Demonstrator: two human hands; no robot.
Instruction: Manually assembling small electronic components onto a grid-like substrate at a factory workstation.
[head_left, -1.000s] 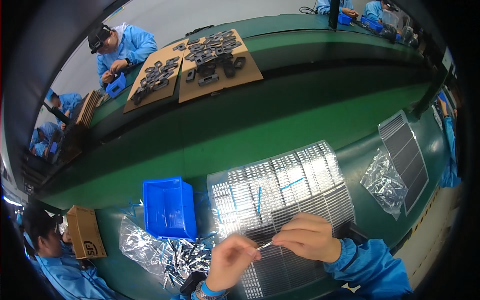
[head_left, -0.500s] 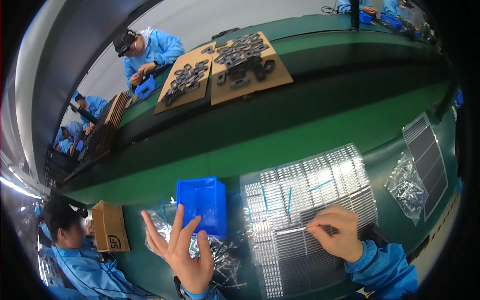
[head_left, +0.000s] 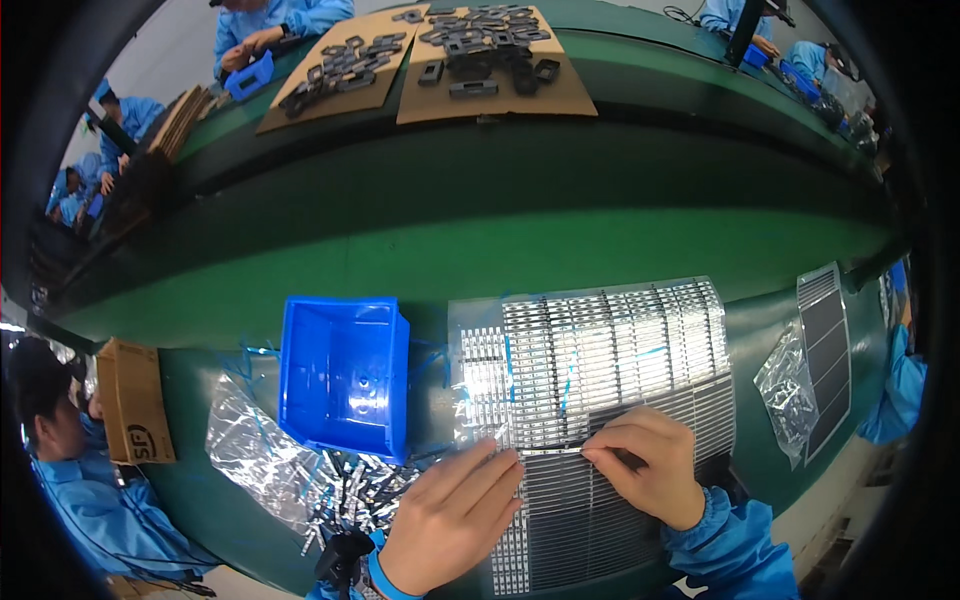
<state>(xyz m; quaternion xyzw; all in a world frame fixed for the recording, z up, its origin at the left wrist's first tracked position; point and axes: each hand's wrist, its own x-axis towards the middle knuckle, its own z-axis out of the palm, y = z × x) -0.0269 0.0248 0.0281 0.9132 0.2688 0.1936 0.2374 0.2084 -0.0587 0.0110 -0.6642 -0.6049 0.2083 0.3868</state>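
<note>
A sheet of silver label strips (head_left: pixel 620 350) lies on the green table in front of me; its lower part is bared to dark, finely lined backing. My right hand (head_left: pixel 648 465) rests over the sheet, thumb and forefinger pinched on the right end of a thin silver strip (head_left: pixel 552 451). Near the strip's left end, my left hand (head_left: pixel 450 515) has its fingers stretched out over the sheet's left edge. The left thumb is hidden. Beside the left hand lies a pile of small silver strips (head_left: pixel 345 490).
An open blue bin (head_left: pixel 345 375) stands left of the sheet, with a clear plastic bag (head_left: pixel 250 450) beside it. To the right lie another bag (head_left: pixel 785 390) and a dark sheet (head_left: pixel 825 365). Cardboard with black parts (head_left: pixel 485 90) lies across the table. A co-worker sits left near a cardboard box (head_left: pixel 135 400).
My left hand has come down from its raised, spread pose onto the sheet's left edge. My right hand keeps its pinch. The whole view has tilted and shifted.
</note>
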